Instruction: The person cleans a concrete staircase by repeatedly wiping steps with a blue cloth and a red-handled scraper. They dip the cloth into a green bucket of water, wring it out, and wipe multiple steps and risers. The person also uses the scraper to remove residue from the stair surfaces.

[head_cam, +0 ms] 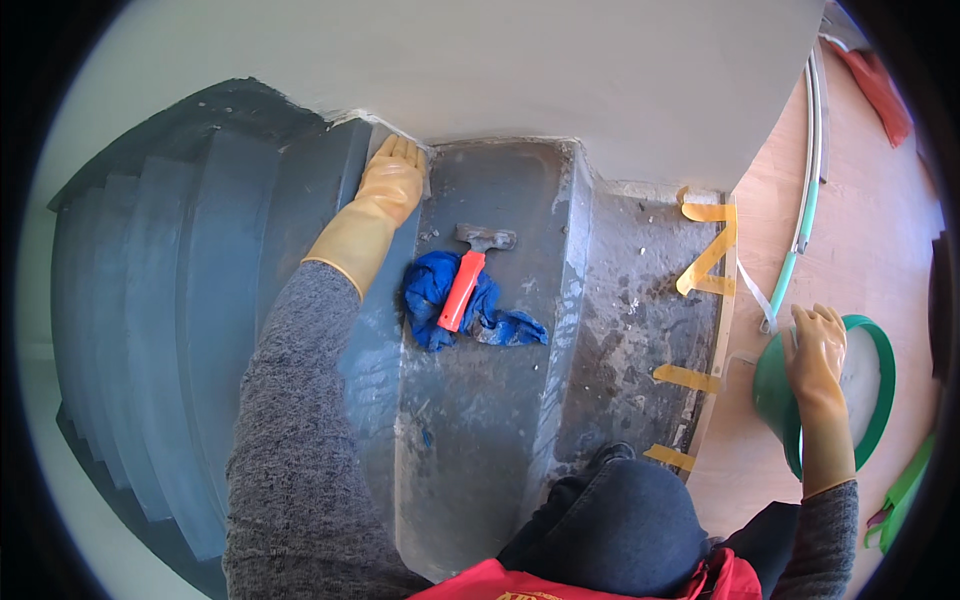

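My left hand (394,180), in a yellowish rubber glove, lies flat with straight fingers in the corner where a grey stair step meets the wall. A pale flat piece (428,174) shows at the edge of the palm; the glove hides most of it. To the right, my right hand (817,352), gloved alike, is over the near rim of a green bucket (776,390); whether its fingers grip the rim is unclear. On the step between my hands, a scraper with a red handle (461,292) rests across a crumpled blue cloth (431,296).
Grey stairs (225,225) descend at the left beside a pale wall (525,75). Yellow tape strips (686,378) cross the landing's edge (720,315). A long white and green strip (810,202) lies on the wood-look floor (772,180). My knee (637,517) is close below.
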`<state>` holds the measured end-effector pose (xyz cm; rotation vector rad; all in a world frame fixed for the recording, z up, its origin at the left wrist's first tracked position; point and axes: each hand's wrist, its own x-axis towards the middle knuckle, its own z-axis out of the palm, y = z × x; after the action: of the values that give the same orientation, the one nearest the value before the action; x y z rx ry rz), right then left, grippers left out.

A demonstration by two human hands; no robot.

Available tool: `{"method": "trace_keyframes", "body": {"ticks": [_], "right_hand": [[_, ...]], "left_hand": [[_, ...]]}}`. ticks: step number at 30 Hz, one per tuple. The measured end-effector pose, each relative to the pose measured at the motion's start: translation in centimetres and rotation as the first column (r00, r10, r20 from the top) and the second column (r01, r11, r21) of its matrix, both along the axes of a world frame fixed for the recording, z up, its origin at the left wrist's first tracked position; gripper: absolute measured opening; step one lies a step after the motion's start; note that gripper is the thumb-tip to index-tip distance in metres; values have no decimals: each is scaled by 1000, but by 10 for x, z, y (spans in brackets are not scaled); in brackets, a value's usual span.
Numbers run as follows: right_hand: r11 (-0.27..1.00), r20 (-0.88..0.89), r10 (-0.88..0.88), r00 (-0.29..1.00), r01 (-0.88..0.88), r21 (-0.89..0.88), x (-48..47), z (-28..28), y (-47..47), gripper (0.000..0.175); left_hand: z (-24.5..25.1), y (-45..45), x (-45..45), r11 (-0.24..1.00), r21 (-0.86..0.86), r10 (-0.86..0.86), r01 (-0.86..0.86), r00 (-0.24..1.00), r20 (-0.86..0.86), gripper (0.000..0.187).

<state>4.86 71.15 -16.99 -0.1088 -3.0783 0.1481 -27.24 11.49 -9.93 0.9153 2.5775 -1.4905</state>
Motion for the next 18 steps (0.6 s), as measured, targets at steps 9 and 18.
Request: {"method": "trace_keyframes", "body": {"ticks": [9, 18], "right_hand": [[1000, -44, 19, 999, -19, -6, 3, -4, 3, 28], [999, -82, -29, 996, 31, 23, 6, -9, 1, 29]], "left_hand": [[36, 20, -14, 971, 239, -19, 30, 999, -47, 22], [-25, -11, -21, 941, 203, -230, 270, 952, -200, 34]]}}
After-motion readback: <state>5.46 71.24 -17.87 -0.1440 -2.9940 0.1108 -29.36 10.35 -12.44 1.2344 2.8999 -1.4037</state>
